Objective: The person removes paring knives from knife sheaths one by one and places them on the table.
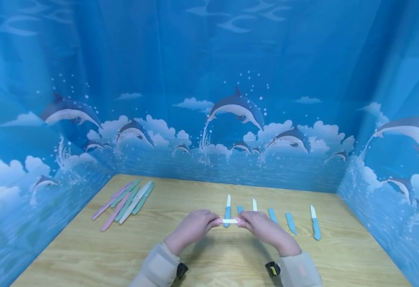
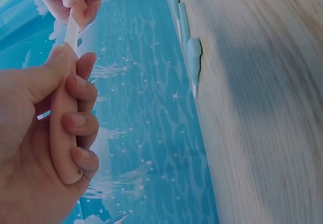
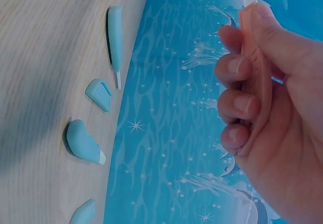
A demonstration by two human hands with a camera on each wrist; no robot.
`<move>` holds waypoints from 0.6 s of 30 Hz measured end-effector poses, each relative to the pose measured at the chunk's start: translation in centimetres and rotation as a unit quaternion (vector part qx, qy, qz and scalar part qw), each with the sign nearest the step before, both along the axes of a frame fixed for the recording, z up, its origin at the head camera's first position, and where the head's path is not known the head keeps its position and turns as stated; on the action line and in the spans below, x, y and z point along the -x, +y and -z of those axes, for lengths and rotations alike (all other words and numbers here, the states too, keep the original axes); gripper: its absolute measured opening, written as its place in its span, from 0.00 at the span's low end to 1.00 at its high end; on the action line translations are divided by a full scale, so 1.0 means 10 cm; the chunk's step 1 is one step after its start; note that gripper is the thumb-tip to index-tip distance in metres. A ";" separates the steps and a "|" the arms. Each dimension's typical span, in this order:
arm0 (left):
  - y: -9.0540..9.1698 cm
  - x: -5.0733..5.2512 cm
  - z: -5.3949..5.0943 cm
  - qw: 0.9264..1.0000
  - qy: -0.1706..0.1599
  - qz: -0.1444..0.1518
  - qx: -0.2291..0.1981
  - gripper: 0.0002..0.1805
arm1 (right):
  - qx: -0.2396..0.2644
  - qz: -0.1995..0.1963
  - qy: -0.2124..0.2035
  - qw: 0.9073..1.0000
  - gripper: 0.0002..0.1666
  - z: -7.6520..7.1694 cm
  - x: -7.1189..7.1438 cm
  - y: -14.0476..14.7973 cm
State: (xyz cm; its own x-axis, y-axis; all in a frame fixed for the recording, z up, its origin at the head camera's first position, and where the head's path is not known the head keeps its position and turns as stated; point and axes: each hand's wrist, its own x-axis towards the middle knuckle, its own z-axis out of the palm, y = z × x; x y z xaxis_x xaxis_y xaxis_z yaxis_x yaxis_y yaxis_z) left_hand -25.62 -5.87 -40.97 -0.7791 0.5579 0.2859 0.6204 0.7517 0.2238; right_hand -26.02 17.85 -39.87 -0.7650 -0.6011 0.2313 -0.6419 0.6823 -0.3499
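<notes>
In front of me, both hands hold a pink knife with a white blade (image 1: 229, 221) level above the table. My left hand (image 1: 196, 224) wraps its fingers round the smooth pink handle (image 2: 63, 128), thumb near the blade end. My right hand (image 1: 263, 225) grips a pink blade sheath (image 3: 261, 82) with a raised pattern. White blade shows between the two hands; whether its tip sits inside the sheath is hidden by the right fingers. Behind the hands lies a blue-handled knife (image 1: 228, 211), white blade pointing away.
A second blue knife (image 1: 254, 204) is partly covered by the right hand. Blue sheaths (image 1: 291, 223) and another blue knife (image 1: 315, 227) lie to the right. Several pink, green and white knives (image 1: 134, 201) are grouped at the back left. Dolphin-printed curtains (image 1: 209, 167) border the wooden table (image 1: 69, 255).
</notes>
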 end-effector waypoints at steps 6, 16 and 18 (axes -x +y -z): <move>-0.01 -0.01 0.00 1.000 0.013 0.004 -0.004 0.14 | 0.000 0.003 -0.005 1.000 0.07 0.00 0.00 0.00; -0.02 -0.02 0.00 0.999 0.032 0.016 0.005 0.13 | -0.005 0.006 -0.004 1.000 0.07 -0.01 -0.01 0.00; -0.03 -0.02 0.00 0.999 0.038 0.018 0.007 0.13 | -0.006 0.005 -0.004 1.000 0.08 -0.01 -0.01 0.01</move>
